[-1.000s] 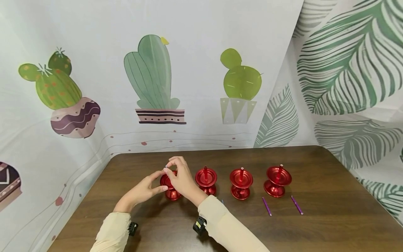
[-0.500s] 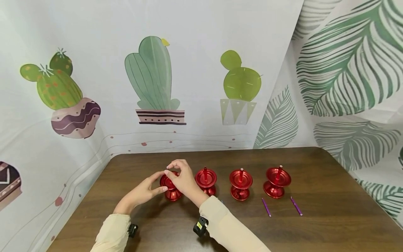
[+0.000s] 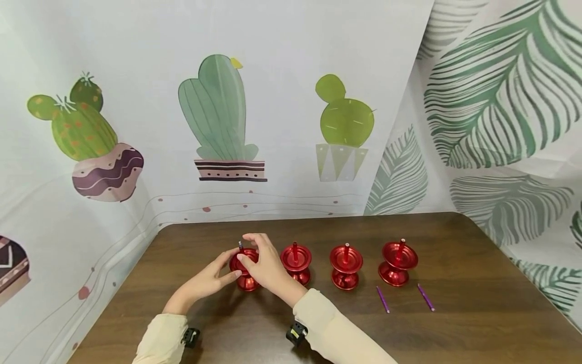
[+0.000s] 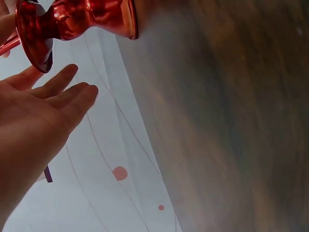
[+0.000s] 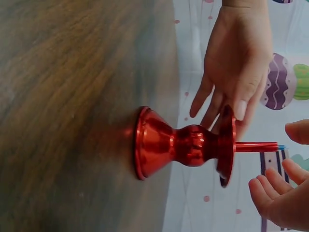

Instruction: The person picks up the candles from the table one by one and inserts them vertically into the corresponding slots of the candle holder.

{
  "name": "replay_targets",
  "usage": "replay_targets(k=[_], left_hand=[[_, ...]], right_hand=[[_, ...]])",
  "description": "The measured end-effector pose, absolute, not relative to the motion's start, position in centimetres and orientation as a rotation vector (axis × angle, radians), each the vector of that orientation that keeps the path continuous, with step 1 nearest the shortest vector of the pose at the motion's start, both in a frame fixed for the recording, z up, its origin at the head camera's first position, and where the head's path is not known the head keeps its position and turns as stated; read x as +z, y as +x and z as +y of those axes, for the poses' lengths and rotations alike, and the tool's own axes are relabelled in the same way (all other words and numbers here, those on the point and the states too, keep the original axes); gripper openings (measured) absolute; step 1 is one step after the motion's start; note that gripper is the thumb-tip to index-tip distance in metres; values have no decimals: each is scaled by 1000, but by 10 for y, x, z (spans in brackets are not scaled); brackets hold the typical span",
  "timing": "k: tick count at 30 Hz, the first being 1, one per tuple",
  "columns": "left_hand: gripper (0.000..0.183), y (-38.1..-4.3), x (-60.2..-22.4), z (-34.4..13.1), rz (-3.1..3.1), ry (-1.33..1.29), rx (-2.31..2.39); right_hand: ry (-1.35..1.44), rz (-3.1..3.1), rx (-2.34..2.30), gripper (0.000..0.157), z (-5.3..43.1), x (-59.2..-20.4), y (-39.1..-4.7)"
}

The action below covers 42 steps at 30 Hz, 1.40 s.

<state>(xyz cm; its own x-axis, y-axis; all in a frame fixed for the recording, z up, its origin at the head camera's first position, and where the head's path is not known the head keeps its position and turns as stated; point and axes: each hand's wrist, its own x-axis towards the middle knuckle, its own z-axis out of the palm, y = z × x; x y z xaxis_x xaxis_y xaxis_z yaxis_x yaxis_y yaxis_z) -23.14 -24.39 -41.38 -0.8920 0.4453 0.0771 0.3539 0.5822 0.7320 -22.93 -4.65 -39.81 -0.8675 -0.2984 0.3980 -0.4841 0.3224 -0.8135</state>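
At the left end of a row of red metal candle holders, my left hand [image 3: 204,280] holds the leftmost holder [image 5: 195,145] by its dish, thumb on the near side and fingers round the far side. Its other fingers stretch out under the dish in the left wrist view. This holder stands upright on the table, and a thin red tube [image 5: 256,146] rises from its dish. A small blue tip [image 5: 281,147] sticks out of the tube's top. My right hand [image 3: 270,268] hovers just beside the tube, thumb and fingers spread apart, holding nothing.
To the right stand three more red candle holders: one near my right hand [image 3: 296,260], a middle one [image 3: 346,263] and a far-right one [image 3: 397,260]. Two thin purple sticks [image 3: 383,299] lie in front of them on the brown table [image 3: 464,263]. A printed cloth [image 3: 291,101] hangs behind.
My right thumb and fingers have parted and drawn slightly away from the tube, uncovering its blue tip. My left hand keeps its place on the dish.
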Motion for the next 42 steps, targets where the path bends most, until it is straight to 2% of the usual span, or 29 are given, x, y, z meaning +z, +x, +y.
replay_targets(k=[14, 21, 28, 42], left_hand=[[60, -222, -397, -227, 3017, 779, 1302], [55, -210, -377, -211, 3241, 864, 1389], [57, -196, -359, -188, 3248, 1006, 1500], [61, -191, -360, -152, 3120, 972, 1510]], right_hand=[[909, -2339, 1552, 51, -20, -376, -211], [961, -2262, 1567, 46, -2, -364, -199], [925, -2170, 1679, 39, 25, -353, -192], [816, -2184, 1734, 35, 73, -354, -172]])
